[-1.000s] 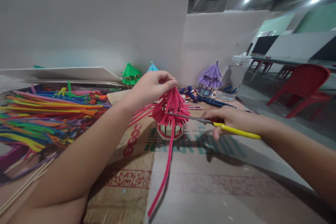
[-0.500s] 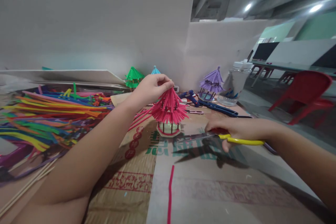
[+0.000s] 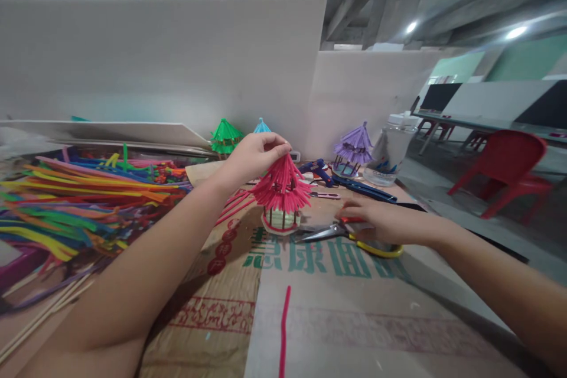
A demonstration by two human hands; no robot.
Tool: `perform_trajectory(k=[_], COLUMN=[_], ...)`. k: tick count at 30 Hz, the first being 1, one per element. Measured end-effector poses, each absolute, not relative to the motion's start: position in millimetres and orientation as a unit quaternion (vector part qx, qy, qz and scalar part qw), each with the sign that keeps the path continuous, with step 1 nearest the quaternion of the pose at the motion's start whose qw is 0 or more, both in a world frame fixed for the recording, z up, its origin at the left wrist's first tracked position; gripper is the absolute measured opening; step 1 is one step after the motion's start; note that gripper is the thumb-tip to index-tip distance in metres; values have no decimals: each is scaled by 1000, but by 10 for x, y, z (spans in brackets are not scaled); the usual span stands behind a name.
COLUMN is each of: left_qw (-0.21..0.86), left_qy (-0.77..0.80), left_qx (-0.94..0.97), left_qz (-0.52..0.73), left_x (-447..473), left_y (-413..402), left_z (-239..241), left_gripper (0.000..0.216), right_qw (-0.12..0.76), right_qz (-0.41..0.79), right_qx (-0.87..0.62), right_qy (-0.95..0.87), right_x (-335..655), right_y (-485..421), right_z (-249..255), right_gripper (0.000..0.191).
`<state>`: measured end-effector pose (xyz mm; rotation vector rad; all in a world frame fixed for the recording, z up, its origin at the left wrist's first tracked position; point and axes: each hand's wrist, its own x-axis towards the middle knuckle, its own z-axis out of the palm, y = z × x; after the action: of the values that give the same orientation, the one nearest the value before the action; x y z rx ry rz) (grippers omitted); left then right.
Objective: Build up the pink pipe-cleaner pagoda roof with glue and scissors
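A small pavilion point(image 3: 283, 192) with a layered pink pipe-cleaner roof, brown posts and a pale base with a pink rim stands upright on the table. My left hand point(image 3: 259, 156) is closed on the tip of its roof, thumb and fingers pinched together. To the right, my right hand point(image 3: 376, 218) bends its fingers over the handles of the scissors point(image 3: 323, 233), which have a yellow loop and a red-orange part. The blades lie low over the table and point left toward the pavilion base. A pink pipe cleaner point(image 3: 284, 331) lies in front of the pavilion.
Many coloured pipe cleaners point(image 3: 97, 183) are heaped at left, beside wooden sticks point(image 3: 48, 313). Behind stand green point(image 3: 225, 137), blue point(image 3: 261, 125) and purple point(image 3: 354, 146) pavilions, a glue gun point(image 3: 319, 171) and a clear bottle point(image 3: 390, 150). A red chair point(image 3: 509, 168) is beyond the table.
My right hand has shifted slightly left and lowered the scissors, whose yellow loop now lies lower. My left hand stays on the roof tip. The view has tilted slightly.
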<state>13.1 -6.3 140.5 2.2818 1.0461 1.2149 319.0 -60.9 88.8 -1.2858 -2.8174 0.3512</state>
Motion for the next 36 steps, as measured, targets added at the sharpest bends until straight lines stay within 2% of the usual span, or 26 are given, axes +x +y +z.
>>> perform_trajectory(k=[3,5,8,9,11,18,24,27,32,36], left_qw=[166,179,203,206,207,167,156,169,156,208], left_qy=[371,372,369,363,357,350,349,352,342,312], left_qx=[805,805,821,832,851,870,869,856,805,830], left_qz=[432,426,386,365,324,303,315,338,458,413], left_x=[145,137,87,63,22,20,44,29,16,88], left_y=[-78,-89,-98,-99,-100,-132,-116,-68,-125,-391], left_z=[1410,1418,1447,1460,1484,1494,1467,1453,1509,1595], left_gripper=[30,31,32,32,33,38,38,41,55,59], right_qw=[68,96,76,74,88,151,277,324,388,411], right_qz=[108,139,155,135,92,49,170,238,375,420], right_qx=[-365,-307,-205,-183,-168,-194,-380,-402,-423,-426], right_qy=[-922,-937,-963,-971,-978,-968,-866,-822,-728,-688], right_x=[2862,2600,2277,2207,2128,2200,2344,2340,2310,2328], right_y=[-892,-1114,-1348,-1384,-1404,-1312,-1179,-1149,-1099,-1049], right_z=[910,857,666,586,433,234,302,328,300,287], right_gripper=[30,36,44,38,27,17,13,16,24,29])
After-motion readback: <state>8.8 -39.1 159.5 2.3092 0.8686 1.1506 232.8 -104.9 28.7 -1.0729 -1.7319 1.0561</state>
